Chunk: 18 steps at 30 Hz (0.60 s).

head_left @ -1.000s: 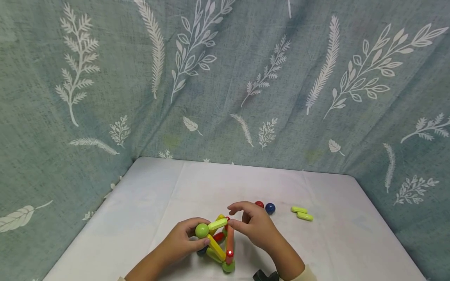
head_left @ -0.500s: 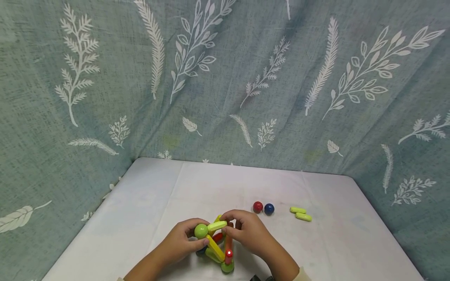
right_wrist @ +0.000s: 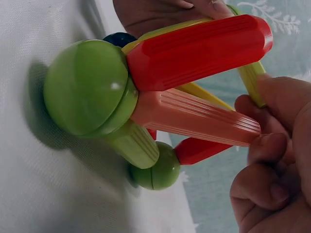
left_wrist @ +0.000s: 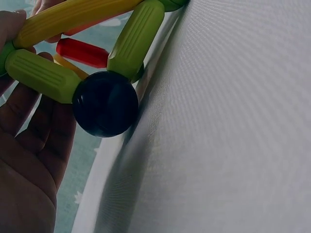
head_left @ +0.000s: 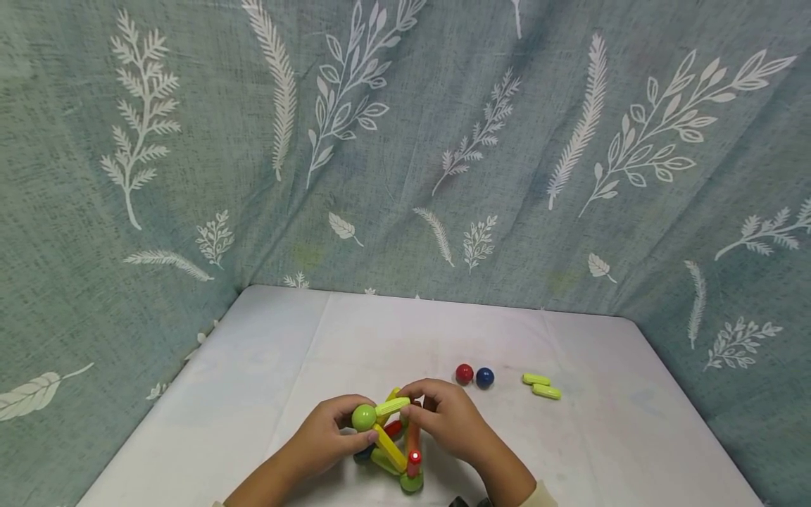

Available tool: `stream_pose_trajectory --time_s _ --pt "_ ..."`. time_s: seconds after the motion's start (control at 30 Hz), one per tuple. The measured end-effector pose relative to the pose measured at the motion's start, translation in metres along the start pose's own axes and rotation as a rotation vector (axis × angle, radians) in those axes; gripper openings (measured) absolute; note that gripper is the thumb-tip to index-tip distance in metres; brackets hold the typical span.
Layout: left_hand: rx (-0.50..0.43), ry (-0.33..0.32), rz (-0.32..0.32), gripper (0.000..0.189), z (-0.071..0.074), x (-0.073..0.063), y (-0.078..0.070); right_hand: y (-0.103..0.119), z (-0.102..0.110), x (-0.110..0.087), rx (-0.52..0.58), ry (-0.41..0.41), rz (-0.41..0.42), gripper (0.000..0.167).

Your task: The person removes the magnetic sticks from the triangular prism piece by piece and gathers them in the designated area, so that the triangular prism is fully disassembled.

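Observation:
A frame of coloured magnetic rods and balls stands on the white cloth, between both hands. My left hand grips its upper left corner, around a green ball and the top of a yellow rod. With thumb and fingers my right hand pinches the free end of a lime rod reaching from that ball. One right finger touches the tip of a salmon rod. A red rod rises beside it from a larger green ball. A dark blue ball forms another lower corner.
Behind the right hand lie a loose red ball and a loose blue ball. Two lime rods rest farther right. A black object shows partly at the bottom edge. Patterned curtain surrounds the table.
My right hand has come down and left, from hovering by the lime rod's end to pinching it. The loose red ball is now fully visible. The left hand keeps its grip.

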State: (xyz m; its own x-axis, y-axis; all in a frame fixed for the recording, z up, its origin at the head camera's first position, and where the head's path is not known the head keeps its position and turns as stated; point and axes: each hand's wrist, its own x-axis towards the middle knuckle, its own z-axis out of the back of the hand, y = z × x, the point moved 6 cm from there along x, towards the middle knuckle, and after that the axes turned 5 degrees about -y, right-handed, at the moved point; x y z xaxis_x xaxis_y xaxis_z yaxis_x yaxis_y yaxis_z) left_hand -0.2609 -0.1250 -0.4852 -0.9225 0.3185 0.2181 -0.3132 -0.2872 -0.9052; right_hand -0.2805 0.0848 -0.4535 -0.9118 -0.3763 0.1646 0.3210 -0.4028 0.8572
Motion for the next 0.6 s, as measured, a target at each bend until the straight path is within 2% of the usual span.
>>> stream_pose_trajectory --time_s 0.1,0.3,0.6 --pt "-0.004 0.005 0.002 0.023 0.000 0.000 0.000 -0.004 0.002 0.001 0.012 -0.021 -0.033 0.015" --pt "-0.009 0.026 0.002 0.022 0.000 0.000 0.000 -0.012 0.019 0.003 0.015 -0.111 -0.061 0.015" --pt "0.003 0.051 0.016 0.026 0.000 0.001 0.003 -0.014 0.024 0.002 -0.027 -0.089 -0.076 0.017"
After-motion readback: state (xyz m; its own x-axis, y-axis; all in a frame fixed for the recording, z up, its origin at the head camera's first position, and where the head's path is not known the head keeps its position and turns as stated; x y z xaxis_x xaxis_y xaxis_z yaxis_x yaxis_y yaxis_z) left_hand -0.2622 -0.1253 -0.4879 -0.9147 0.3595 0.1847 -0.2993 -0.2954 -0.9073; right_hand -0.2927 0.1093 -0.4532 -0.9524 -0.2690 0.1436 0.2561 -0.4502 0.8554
